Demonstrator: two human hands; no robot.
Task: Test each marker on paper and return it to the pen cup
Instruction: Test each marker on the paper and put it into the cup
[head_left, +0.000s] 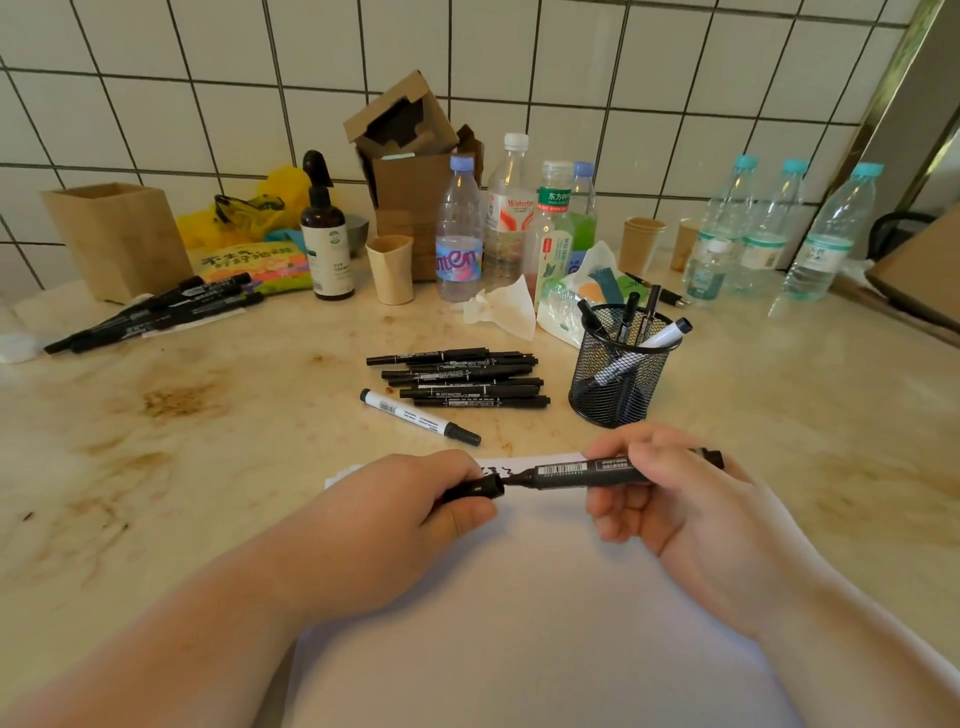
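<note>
Stained marble counter (208, 467) ran wide under everything, tiled wall behind. White paper (519, 597) lay flat at the near edge, black scribbles at its far end, mostly hidden by the hands. Right hand (670, 493) was closed around a thick black marker (582, 474), fingers wrapped over the barrel, thumb underneath; marker was held roughly level above the paper, tip pointing left. Left hand (415, 499) pinched the marker's black cap (480, 489) between thumb and fingers, cap mouth right at the tip, whether touching it or just apart couldn't be made out. Black mesh pen cup (621, 369) stood just beyond the right hand, upright, several markers already in it. A pile of thin black markers (462, 379) lay left of the cup, a white-barrelled marker (418, 415) beside them nearer the paper. More black markers (156, 312) sat well apart at far left.
</note>
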